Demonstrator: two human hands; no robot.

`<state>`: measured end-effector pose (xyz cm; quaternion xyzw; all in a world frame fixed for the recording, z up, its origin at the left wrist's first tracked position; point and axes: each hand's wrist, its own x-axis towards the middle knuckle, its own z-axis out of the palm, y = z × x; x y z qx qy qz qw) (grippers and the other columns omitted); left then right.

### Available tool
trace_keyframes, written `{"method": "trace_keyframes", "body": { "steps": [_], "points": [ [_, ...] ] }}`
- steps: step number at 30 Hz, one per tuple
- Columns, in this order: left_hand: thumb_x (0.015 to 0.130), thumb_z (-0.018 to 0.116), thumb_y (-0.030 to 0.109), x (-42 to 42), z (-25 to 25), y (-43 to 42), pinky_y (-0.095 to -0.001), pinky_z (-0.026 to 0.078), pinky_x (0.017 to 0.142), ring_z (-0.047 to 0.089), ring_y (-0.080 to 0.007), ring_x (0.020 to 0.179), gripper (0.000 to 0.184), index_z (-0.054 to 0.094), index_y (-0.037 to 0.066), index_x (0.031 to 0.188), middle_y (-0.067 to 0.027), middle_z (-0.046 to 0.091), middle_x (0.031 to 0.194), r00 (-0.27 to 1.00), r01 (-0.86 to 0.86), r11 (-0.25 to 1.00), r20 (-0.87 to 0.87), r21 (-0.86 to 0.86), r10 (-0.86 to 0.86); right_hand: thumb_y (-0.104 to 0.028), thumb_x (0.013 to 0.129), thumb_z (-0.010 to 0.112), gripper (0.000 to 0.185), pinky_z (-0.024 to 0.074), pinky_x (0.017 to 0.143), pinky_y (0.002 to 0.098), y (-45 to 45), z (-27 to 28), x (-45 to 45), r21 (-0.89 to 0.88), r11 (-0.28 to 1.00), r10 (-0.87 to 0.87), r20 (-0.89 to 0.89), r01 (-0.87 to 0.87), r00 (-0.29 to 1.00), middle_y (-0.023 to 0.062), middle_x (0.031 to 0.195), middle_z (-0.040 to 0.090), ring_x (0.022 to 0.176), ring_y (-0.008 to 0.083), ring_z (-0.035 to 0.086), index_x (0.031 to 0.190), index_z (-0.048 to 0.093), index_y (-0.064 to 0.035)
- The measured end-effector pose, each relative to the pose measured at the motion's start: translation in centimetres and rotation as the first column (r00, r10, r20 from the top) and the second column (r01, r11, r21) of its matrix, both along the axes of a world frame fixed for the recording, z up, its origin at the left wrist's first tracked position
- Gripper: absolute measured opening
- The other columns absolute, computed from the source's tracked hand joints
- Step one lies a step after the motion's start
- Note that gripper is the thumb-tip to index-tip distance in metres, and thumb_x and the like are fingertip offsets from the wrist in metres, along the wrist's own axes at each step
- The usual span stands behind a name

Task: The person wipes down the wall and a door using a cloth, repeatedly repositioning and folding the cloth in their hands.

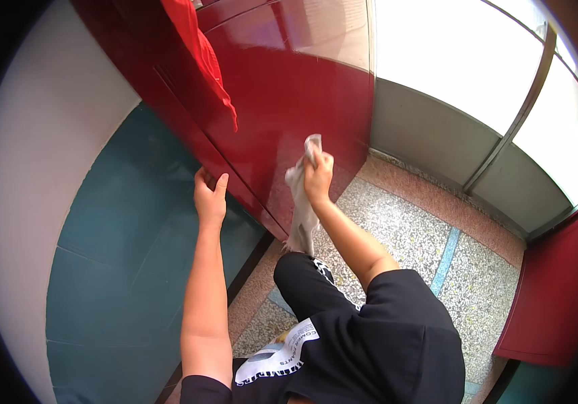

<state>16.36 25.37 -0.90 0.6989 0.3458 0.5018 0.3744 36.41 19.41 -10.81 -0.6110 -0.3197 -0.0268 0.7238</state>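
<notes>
In the head view, my right hand (pixel 318 180) is closed round a pale grey cloth (pixel 300 202). One end of the cloth sticks up above my fingers, and the rest hangs down towards my knee. Behind it stands a glossy dark red door (pixel 282 101). My left hand (pixel 210 199) is at the door's near edge, its thumb pointing up and its fingers curled round the edge, partly hidden. A bright red fabric (pixel 205 57) hangs over the upper part of the door.
Teal floor tiles (pixel 120 262) lie left of a dark threshold strip, beside a curved white wall (pixel 40 161). Speckled terrazzo floor (pixel 410 242) with blue strips spreads to the right. Glazed panels (pixel 451 74) stand at the back right, and another red panel (pixel 552 289) is at far right.
</notes>
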Motion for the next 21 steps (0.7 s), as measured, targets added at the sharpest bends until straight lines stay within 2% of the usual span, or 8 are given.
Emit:
{"method": "trace_keyframes", "body": {
  "steps": [3, 5, 8, 11, 15, 17, 19, 21],
  "points": [
    [0.082, 0.056, 0.015, 0.5, 0.1, -1.3, -0.0302, 0.039, 0.088, 0.052, -0.0220, 0.102, 0.044, 0.038, -0.004, 0.116, -0.0135, 0.052, 0.110, 0.988, -0.107, 0.991, -0.107, 0.077, 0.114, -0.003, 0.079, 0.054, 0.035, 0.0400, 0.080, 0.0325, 2.0, 8.6, 2.4, 0.249, 0.954, -0.188, 0.058, 0.168, 0.980, 0.0114, 0.098, 0.046, 0.090, 0.0253, 0.048, 0.113, 0.052, -0.0087],
    [0.084, 0.053, 0.018, 0.8, -0.4, -2.0, -0.0317, 0.038, 0.088, 0.051, -0.0250, 0.102, 0.044, 0.036, -0.004, 0.118, -0.0154, 0.051, 0.111, 0.982, -0.106, 0.983, -0.142, 0.151, 0.128, -0.001, 0.077, 0.054, 0.037, 0.0395, 0.081, 0.0328, 3.2, 12.5, 2.0, 0.364, 0.921, -0.220, 0.202, 0.135, 0.954, 0.0118, 0.100, 0.045, 0.092, 0.0269, 0.046, 0.114, 0.051, -0.0075],
    [0.088, 0.043, 0.022, 1.5, -1.9, -2.2, -0.0348, 0.033, 0.093, 0.043, -0.0298, 0.109, 0.048, 0.027, -0.005, 0.124, -0.0196, 0.042, 0.119, 0.971, -0.162, 0.947, -0.127, 0.277, 0.203, 0.002, 0.072, 0.055, 0.041, 0.0399, 0.081, 0.0340, 6.6, 13.0, 3.9, 0.343, 0.930, -0.314, 0.568, 0.128, 0.761, 0.0143, 0.103, 0.042, 0.094, 0.0282, 0.045, 0.112, 0.052, -0.0079],
    [0.089, 0.039, 0.020, 2.9, -3.2, -2.2, -0.0360, 0.028, 0.096, 0.037, -0.0313, 0.114, 0.049, 0.020, -0.006, 0.127, -0.0221, 0.034, 0.125, 0.979, -0.199, 0.911, 0.022, 0.361, 0.205, -0.006, 0.077, 0.056, 0.031, 0.0392, 0.079, 0.0354, 9.5, 11.8, 8.7, 0.342, 0.894, -0.399, 0.309, 0.290, 0.863, 0.0119, 0.094, 0.045, 0.091, 0.0277, 0.043, 0.107, 0.056, -0.0123],
    [0.090, 0.033, 0.017, 3.3, -3.9, -2.0, -0.0374, 0.023, 0.099, 0.029, -0.0331, 0.119, 0.052, 0.010, -0.008, 0.129, -0.0247, 0.023, 0.130, 0.977, -0.195, 0.903, -0.003, 0.382, 0.212, -0.025, 0.086, 0.047, 0.025, 0.0403, 0.080, 0.0355, 12.4, 5.6, 19.1, -0.147, 0.893, -0.447, -0.185, 0.425, 0.875, 0.0126, 0.094, 0.049, 0.091, 0.0281, 0.048, 0.109, 0.056, -0.0190],
    [0.090, 0.032, 0.017, 3.4, -4.2, -1.8, -0.0375, 0.022, 0.100, 0.027, -0.0334, 0.120, 0.053, 0.008, -0.009, 0.129, -0.0256, 0.021, 0.131, 0.977, -0.193, 0.895, -0.007, 0.403, 0.214, -0.037, 0.086, 0.045, 0.034, 0.0419, 0.081, 0.0372, 13.8, -0.5, 21.5, 0.149, 0.920, -0.252, -0.482, 0.363, 0.839, 0.0146, 0.095, 0.053, 0.093, 0.0259, 0.052, 0.107, 0.057, -0.0127],
    [0.090, 0.031, 0.017, 3.3, -4.4, -1.6, -0.0376, 0.022, 0.100, 0.026, -0.0338, 0.121, 0.053, 0.006, -0.010, 0.129, -0.0264, 0.019, 0.131, 0.977, -0.188, 0.888, -0.007, 0.419, 0.211, -0.038, 0.083, 0.051, 0.038, 0.0446, 0.077, 0.0353, 11.0, -0.4, 18.4, -0.420, 0.874, -0.472, -0.608, 0.245, 0.638, 0.0138, 0.098, 0.057, 0.092, 0.0216, 0.054, 0.099, 0.059, -0.0046],
    [0.090, 0.032, 0.016, 3.4, -4.5, -1.5, -0.0376, 0.021, 0.100, 0.026, -0.0342, 0.121, 0.055, 0.004, -0.010, 0.129, -0.0275, 0.018, 0.131, 0.978, -0.181, 0.878, -0.010, 0.444, 0.206, -0.037, 0.083, 0.052, 0.041, 0.0455, 0.073, 0.0340, 10.8, -2.7, 16.3, -0.517, 0.825, -0.564, -0.724, 0.229, 0.396, 0.0107, 0.093, 0.059, 0.084, 0.0205, 0.056, 0.093, 0.060, 0.0015]
  ]
}}
